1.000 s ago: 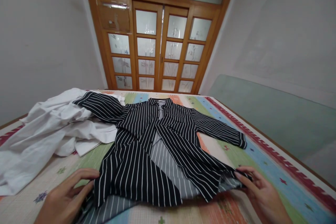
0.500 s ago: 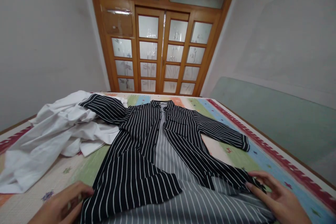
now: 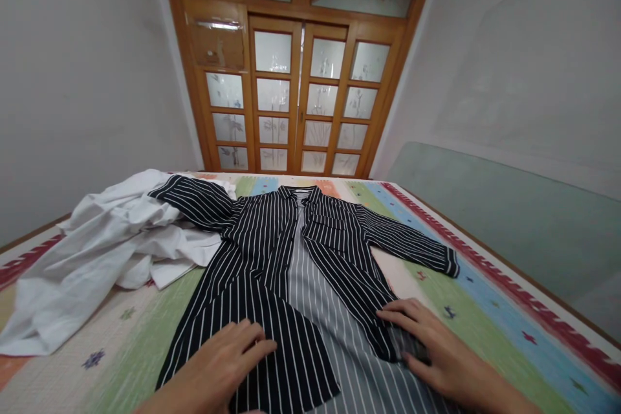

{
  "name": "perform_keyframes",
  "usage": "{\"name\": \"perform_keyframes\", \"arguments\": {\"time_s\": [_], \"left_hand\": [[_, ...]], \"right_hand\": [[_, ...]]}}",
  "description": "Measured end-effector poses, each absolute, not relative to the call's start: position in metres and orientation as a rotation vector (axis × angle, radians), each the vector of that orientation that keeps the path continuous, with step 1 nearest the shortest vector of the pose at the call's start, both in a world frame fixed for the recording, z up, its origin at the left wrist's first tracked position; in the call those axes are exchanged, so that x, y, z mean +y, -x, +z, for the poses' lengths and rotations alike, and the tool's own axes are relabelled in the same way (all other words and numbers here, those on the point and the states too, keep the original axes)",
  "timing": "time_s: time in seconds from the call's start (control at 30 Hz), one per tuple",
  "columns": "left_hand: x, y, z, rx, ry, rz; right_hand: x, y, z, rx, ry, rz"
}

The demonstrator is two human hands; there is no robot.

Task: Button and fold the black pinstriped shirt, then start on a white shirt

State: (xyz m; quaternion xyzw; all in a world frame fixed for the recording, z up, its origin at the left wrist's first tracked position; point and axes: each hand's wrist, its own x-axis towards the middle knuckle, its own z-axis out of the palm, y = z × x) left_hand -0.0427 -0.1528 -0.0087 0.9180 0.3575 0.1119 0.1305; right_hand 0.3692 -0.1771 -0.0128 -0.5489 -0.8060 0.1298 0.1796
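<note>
Striped shirt [image 3: 315,291] lay front up, mid-surface on the patterned cover [image 3: 116,349], collar at 12, hem toward 6, front parted over grey inside. Left hand [image 3: 228,356] over the lower front at 7 o'clock: fingers loosely bent, thumb apart, gripping nothing. Right hand [image 3: 427,346] at 5, by the opposite front edge: fingers and thumb spread, nothing pinched; contact hard to tell, blurred. Sleeve at 10 overlapped a crumpled white garment [image 3: 116,252]; other sleeve reached to 2. Wood-framed doors [image 3: 297,97] at 12.
</note>
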Motion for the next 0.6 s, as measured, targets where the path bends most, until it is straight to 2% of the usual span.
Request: {"name": "perform_keyframes", "arguments": {"time_s": [0.2,0.3,0.47,0.53,0.6], "left_hand": [[-0.149,-0.009,-0.009,0.885,-2.724,0.179],[-0.147,-0.019,-0.013,0.863,-2.798,0.204],[-0.124,-0.033,-0.010,0.919,-2.914,0.424],[-0.108,-0.038,-0.006,1.020,-2.931,0.518],[-0.090,-0.041,-0.002,1.129,-2.917,0.522]], "right_hand": [[-0.160,-0.347,-0.004,-2.290,1.542,0.441],[-0.161,-0.339,0.000,-2.186,1.376,0.236],[-0.178,-0.320,0.003,-1.814,0.979,-0.350],[-0.183,-0.311,0.001,-1.994,0.804,-0.397],[-0.183,-0.300,-0.005,-2.312,0.694,-0.281]]}}
